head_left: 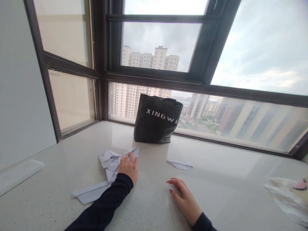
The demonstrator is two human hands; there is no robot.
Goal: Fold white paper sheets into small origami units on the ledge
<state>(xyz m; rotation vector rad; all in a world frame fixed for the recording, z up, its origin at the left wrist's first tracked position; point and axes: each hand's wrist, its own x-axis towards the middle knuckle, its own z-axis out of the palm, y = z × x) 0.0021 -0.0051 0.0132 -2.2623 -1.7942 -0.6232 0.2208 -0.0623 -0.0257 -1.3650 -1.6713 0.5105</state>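
My left hand (129, 167) lies over the right side of a small pile of folded white paper (110, 163), fingers spread and fingertips on the paper. Its palm and the paper beneath are hidden. Below the pile, partly under my left sleeve, is a folded paper strip (90, 192). My right hand (182, 195) hovers at or just above the white counter, thumb and fingers apart, holding nothing. Beyond it a single narrow folded paper piece (180, 165) lies on the surface, apart from both hands.
A black bag with white lettering (156, 123) stands at the back against the window. On the left edge lies a long whitish object (19, 175). White crumpled plastic (285, 195) and a beige item with a pink patch (302, 186) sit at the right edge.
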